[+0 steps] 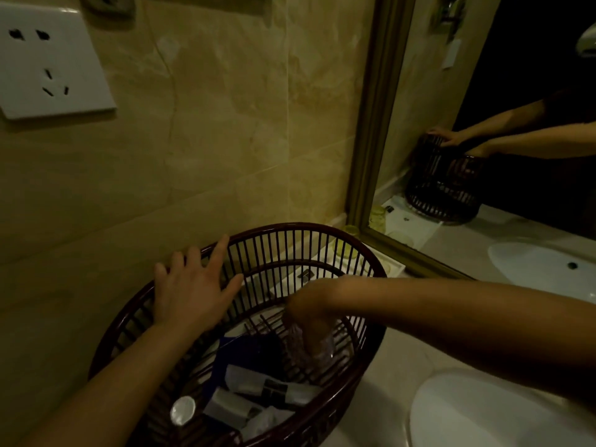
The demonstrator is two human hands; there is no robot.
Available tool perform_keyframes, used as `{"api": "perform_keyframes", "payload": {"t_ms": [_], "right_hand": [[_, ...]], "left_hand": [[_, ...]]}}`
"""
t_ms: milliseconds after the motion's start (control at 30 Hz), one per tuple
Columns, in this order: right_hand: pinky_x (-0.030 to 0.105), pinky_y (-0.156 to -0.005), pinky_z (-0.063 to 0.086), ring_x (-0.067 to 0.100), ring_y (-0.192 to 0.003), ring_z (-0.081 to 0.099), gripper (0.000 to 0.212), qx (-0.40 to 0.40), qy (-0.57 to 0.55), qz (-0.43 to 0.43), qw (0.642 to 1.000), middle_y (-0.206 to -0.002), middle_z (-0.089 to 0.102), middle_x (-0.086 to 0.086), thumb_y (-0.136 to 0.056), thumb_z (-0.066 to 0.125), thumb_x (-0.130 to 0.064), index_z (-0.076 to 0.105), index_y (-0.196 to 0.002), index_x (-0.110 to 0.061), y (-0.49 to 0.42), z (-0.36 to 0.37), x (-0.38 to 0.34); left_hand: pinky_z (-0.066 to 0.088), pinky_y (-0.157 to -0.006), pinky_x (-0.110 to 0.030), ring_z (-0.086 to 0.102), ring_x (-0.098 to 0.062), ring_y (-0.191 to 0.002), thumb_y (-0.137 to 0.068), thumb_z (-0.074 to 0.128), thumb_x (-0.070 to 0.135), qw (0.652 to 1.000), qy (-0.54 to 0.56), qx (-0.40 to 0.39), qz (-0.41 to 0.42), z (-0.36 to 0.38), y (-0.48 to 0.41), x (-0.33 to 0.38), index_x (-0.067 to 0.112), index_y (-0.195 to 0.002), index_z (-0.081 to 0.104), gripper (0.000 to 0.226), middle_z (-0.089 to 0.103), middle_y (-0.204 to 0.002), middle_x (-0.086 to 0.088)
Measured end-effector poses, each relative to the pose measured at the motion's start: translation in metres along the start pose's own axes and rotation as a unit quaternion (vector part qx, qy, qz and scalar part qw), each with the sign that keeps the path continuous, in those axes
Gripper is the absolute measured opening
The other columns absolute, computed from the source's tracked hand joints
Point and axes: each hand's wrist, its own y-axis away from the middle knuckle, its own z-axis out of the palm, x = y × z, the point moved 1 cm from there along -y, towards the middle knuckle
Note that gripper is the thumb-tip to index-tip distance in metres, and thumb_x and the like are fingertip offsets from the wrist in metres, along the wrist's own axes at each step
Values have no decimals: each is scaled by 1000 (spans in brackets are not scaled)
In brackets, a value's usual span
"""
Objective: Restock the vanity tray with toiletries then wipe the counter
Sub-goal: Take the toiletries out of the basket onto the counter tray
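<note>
Restocking had barely begun: left hand (pixel 190 295), fingers spread, steadied the basket (pixel 371 346); right hand (pixel 306 312) reached among toiletries (pixel 258 387), grip unclear; wiping remained.

Pretty dim, yellowish light overall, murky shadows inside the basket (pixel 338 391). The right hand (pixel 309 312) is motion-blurred, wide-angle lens bends the mirror frame (pixel 371 124), and the sink (pixel 477 414) catches a soft sheen.
</note>
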Motion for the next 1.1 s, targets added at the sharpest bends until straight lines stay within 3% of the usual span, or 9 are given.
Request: {"api": "perform_keyframes", "payload": {"t_ms": [100,200,300,433,533,667,833,1000,1100], "right_hand": [[33,-83,44,27,-125,53,66,161,-59,-23,985,-141,53,2,-85,69,-41,44,-145,-29,41,-15,14],[33,-84,51,19,-115,56,62,257,-202,-35,944,-134,55,-5,-80,70,-42,46,-138,-38,79,-14,32],[28,-76,61,11,-102,62,56,348,-355,-45,866,-121,58,-10,-77,74,-36,49,-127,-39,114,-11,55],[17,-65,59,5,-89,68,47,488,-476,-5,732,-106,62,-11,-72,78,-27,57,-112,-37,146,-5,100],[11,-49,48,8,-83,64,50,541,-485,60,685,-105,59,-11,-71,79,-27,57,-115,-33,147,3,144],[18,-47,48,16,-72,63,40,498,-495,139,699,-103,61,2,-81,77,-23,58,-116,-25,107,23,204],[40,-79,56,24,-95,62,49,386,-440,242,774,-110,63,9,-79,79,-35,59,-119,-15,22,61,252],[24,-46,46,18,-65,61,41,313,-433,282,797,-86,61,2,-79,78,-32,58,-111,-17,-46,91,272],[28,-58,49,23,-76,64,38,294,-359,299,834,-97,65,7,-86,71,-32,61,-118,-13,-73,104,283]], "left_hand": [[32,-89,-46,43,-31,-113,-86,14,73,1000,5,-2,-4,-1,0,3,36,-152,0,77,47,-129,-14],[32,-88,-45,43,-31,-113,-86,15,73,1000,5,0,-6,-1,0,2,35,-152,3,77,48,-129,-15],[33,-87,-46,43,-31,-113,-86,17,72,1000,-2,-3,-5,-1,0,3,34,-152,5,77,48,-129,-15],[35,-86,-48,44,-31,-113,-85,15,73,1000,2,-10,-16,-2,-4,6,33,-151,11,78,49,-126,-15],[36,-82,-48,47,-31,-108,-83,13,74,1000,-3,-10,-20,-3,-6,8,30,-150,18,81,51,-121,-14],[38,-79,-47,50,-35,-105,-82,17,74,1000,-14,-11,-21,-5,-9,11,26,-148,26,82,53,-121,-17],[37,-75,-46,52,-38,-94,-85,29,71,999,-11,0,-33,-4,-11,19,20,-142,37,77,56,-109,-23],[34,-70,-47,51,-41,-85,-85,28,69,999,-23,33,-17,2,-6,19,15,-140,40,79,55,-102,-27],[34,-69,-48,49,-42,-84,-84,29,68,998,-23,55,-9,5,-6,18,12,-141,40,81,53,-104,-29]]}}
